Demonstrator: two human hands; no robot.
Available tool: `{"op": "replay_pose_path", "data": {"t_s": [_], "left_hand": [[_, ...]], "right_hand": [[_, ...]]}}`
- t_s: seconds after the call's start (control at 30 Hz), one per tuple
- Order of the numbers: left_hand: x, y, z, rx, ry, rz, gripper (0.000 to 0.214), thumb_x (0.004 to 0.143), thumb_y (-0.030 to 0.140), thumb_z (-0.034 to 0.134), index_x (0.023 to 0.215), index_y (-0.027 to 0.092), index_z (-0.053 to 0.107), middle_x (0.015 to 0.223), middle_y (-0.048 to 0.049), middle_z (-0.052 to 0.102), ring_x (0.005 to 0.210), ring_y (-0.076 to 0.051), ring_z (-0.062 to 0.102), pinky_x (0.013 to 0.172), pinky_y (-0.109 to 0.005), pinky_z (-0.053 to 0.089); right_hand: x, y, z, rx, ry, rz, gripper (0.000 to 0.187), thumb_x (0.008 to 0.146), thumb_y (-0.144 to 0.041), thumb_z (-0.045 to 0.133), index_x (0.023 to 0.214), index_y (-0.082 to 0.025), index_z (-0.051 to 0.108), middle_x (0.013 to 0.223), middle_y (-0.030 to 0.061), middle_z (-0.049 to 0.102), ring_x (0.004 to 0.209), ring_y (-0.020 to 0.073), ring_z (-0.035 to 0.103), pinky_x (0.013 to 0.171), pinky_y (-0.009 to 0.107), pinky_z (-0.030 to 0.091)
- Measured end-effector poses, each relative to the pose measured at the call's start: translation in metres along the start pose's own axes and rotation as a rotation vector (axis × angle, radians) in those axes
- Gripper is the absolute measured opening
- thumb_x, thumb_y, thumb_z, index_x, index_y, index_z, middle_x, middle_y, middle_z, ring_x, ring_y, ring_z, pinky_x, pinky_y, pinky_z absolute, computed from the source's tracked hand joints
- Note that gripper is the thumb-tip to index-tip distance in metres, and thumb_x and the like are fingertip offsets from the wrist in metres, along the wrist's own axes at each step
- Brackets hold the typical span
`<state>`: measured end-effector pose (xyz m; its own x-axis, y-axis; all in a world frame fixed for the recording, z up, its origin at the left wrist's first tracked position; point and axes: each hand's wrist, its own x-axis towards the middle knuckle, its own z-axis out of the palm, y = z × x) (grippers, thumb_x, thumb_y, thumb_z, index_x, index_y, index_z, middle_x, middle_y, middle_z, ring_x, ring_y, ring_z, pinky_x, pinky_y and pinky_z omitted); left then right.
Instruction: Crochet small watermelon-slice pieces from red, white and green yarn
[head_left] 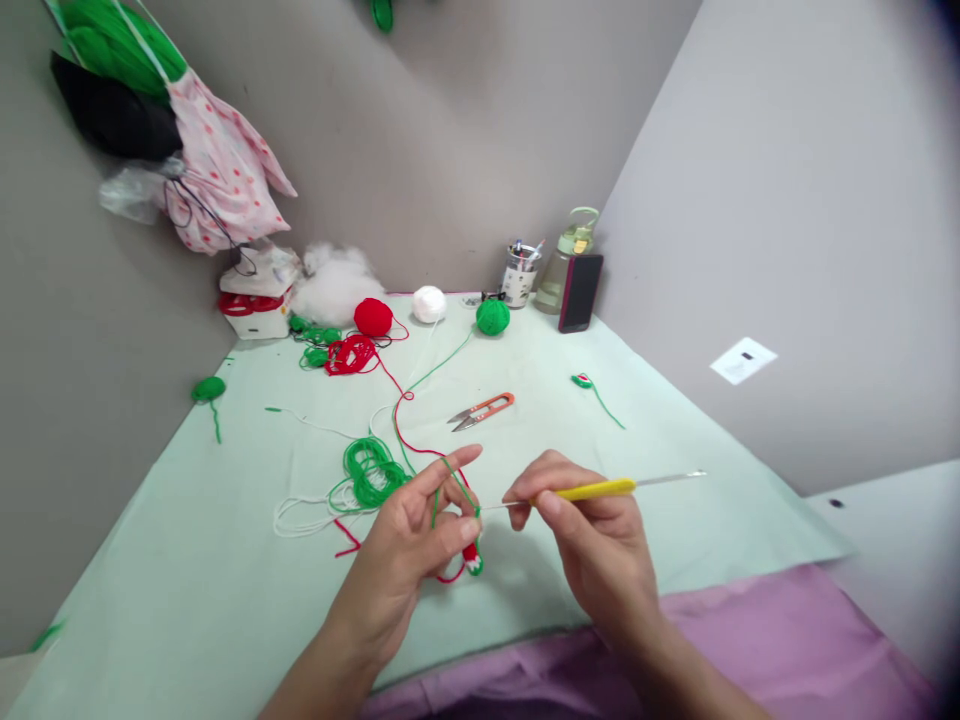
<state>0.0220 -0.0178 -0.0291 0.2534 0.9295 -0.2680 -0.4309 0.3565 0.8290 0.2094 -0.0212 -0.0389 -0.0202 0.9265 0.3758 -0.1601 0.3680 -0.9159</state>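
Observation:
My left hand (431, 525) pinches a small crochet piece (472, 557) in red, white and green between thumb and fingers. Green yarn runs over its raised index finger. A yellow-handled crochet hook (596, 490) is gripped in my right hand (592, 530), its thin tip pointing left and meeting the piece at the left fingertips. Whether the tip is inside a stitch is too small to tell. Behind the left hand lies a loose coil of green yarn (369, 472) over white strands. Orange-handled thread snips (484, 410) rest on the table beyond both hands.
Along the back stand a red yarn ball (373, 318), a white yarn ball (429, 304), a green yarn ball (493, 317), fluffy stuffing (337, 285), a pen cup (520, 277), a bottle (555, 275) and a phone (580, 293). A small crocheted piece (582, 381) lies right.

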Motion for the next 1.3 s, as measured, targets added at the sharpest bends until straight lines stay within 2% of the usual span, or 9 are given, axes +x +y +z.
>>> {"op": "replay_pose_path", "data": {"t_s": [0.1,0.33,0.67,0.73,0.87,1.0,1.07,1.2,1.3], "left_hand": [[0.000,-0.001,-0.001,0.008,-0.026,-0.006,0.062,0.074,0.026,0.093,0.134,0.028,0.079,0.082,0.0024,0.057,0.063,-0.010,0.042,0.061,-0.025,0.036],[0.001,0.004,-0.002,-0.003,-0.104,-0.055,0.057,0.071,0.030,0.095,0.127,0.029,0.083,0.077,0.0028,0.055,0.060,-0.009,0.037,0.053,-0.025,0.021],[0.004,0.004,-0.006,0.014,-0.130,-0.044,0.051,0.073,0.031,0.096,0.122,0.029,0.084,0.076,0.0026,0.058,0.061,-0.010,0.043,0.053,-0.023,0.029],[0.009,0.002,-0.005,0.020,-0.130,-0.022,0.054,0.074,0.033,0.097,0.126,0.028,0.082,0.076,0.0028,0.058,0.062,-0.009,0.044,0.054,-0.023,0.027],[0.021,0.004,0.000,0.065,-0.146,-0.054,0.064,0.074,0.036,0.097,0.133,0.021,0.073,0.081,0.0016,0.063,0.060,-0.007,0.040,0.054,-0.024,0.023],[0.033,0.016,0.003,0.164,-0.173,-0.050,0.061,0.072,0.039,0.097,0.124,0.019,0.071,0.080,0.0040,0.064,0.050,-0.003,0.028,0.049,-0.026,0.015],[0.039,0.022,0.002,0.192,-0.157,-0.032,0.058,0.070,0.037,0.097,0.119,0.019,0.072,0.082,0.0042,0.064,0.049,-0.003,0.027,0.049,-0.025,0.015],[0.053,0.027,-0.001,0.246,-0.116,0.002,0.040,0.070,0.034,0.092,0.103,0.016,0.077,0.077,0.0037,0.060,0.051,-0.004,0.028,0.051,-0.027,0.014],[0.060,0.021,-0.003,0.294,-0.084,0.018,0.032,0.072,0.035,0.086,0.096,0.015,0.080,0.062,0.0075,0.047,0.051,-0.007,0.024,0.052,-0.029,0.012]], "right_hand": [[0.000,0.001,-0.002,-0.020,-0.024,0.001,0.014,0.100,-0.032,0.075,0.096,-0.025,0.087,0.079,0.0046,0.074,0.074,0.0201,0.067,0.070,0.035,0.054],[0.001,-0.003,-0.006,0.013,-0.041,0.039,0.014,0.099,-0.033,0.076,0.095,-0.025,0.087,0.078,0.0038,0.074,0.072,0.0190,0.068,0.069,0.033,0.054],[0.008,-0.011,-0.005,0.138,-0.053,0.147,0.019,0.096,-0.039,0.079,0.088,-0.023,0.086,0.071,0.0010,0.068,0.057,0.0141,0.064,0.059,0.029,0.054],[0.007,-0.013,-0.001,0.035,-0.098,0.057,0.016,0.100,-0.036,0.076,0.093,-0.025,0.086,0.073,0.0022,0.071,0.062,0.0159,0.067,0.061,0.030,0.056],[0.017,-0.015,0.003,-0.401,-0.118,-0.320,0.021,0.102,-0.016,0.068,0.110,-0.027,0.085,0.092,0.0072,0.079,0.081,0.0201,0.074,0.068,0.032,0.062],[0.054,-0.010,-0.015,-0.792,0.001,-0.702,0.030,0.098,-0.004,0.067,0.113,-0.025,0.083,0.096,0.0078,0.079,0.082,0.0186,0.075,0.071,0.030,0.061],[0.079,-0.009,-0.032,-0.924,0.142,-0.764,0.024,0.098,-0.007,0.069,0.106,-0.025,0.083,0.094,0.0072,0.079,0.082,0.0196,0.074,0.075,0.033,0.061],[0.109,-0.011,-0.061,-0.871,0.378,-0.593,0.014,0.099,-0.022,0.068,0.095,-0.023,0.081,0.102,0.0092,0.078,0.099,0.0257,0.074,0.092,0.043,0.058],[0.104,-0.009,-0.060,-0.603,0.264,-0.327,0.021,0.099,-0.020,0.058,0.102,-0.022,0.079,0.093,0.0050,0.078,0.084,0.0209,0.072,0.083,0.038,0.057]]}}
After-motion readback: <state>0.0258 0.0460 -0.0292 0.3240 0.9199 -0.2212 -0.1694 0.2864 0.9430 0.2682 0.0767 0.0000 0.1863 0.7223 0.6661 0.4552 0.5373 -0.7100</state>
